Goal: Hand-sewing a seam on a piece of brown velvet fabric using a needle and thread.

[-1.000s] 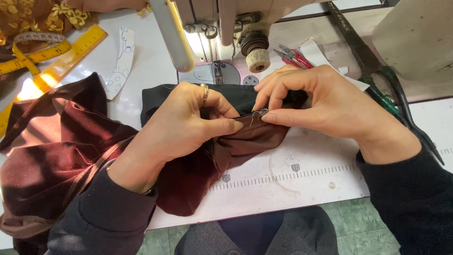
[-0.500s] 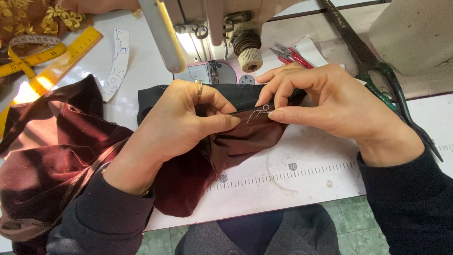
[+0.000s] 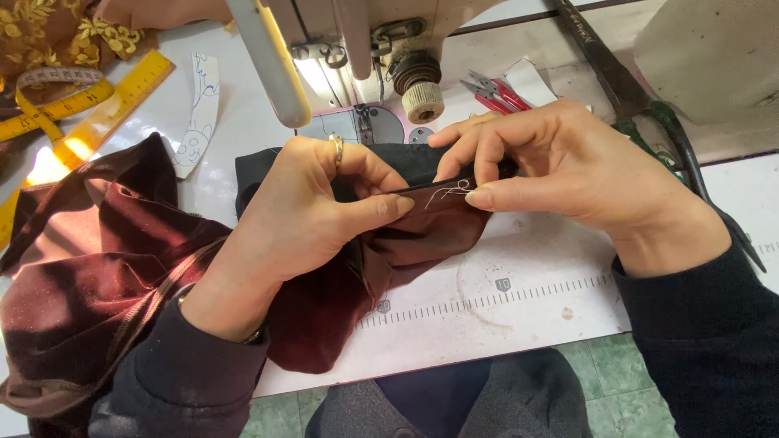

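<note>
Maroon velvet fabric [image 3: 324,300] is bunched up on the white worktop [image 3: 503,316], right in front of the sewing machine [image 3: 357,49]. Both hands are pinching its folded edge, close together: left hand [image 3: 312,215] with thumb pressed on the fold, right hand [image 3: 560,166] gripping the bit with loose white thread [image 3: 448,193] on it. Black fabric [image 3: 260,174] sits underneath. Red thread snips [image 3: 499,91] and big scissors [image 3: 641,105] lie behind, yellow measuring tape [image 3: 57,109] off to the left.

sewing machine head [image 3: 357,49] and scissors [image 3: 641,105] behind, bare table [image 3: 527,316] in front
</note>
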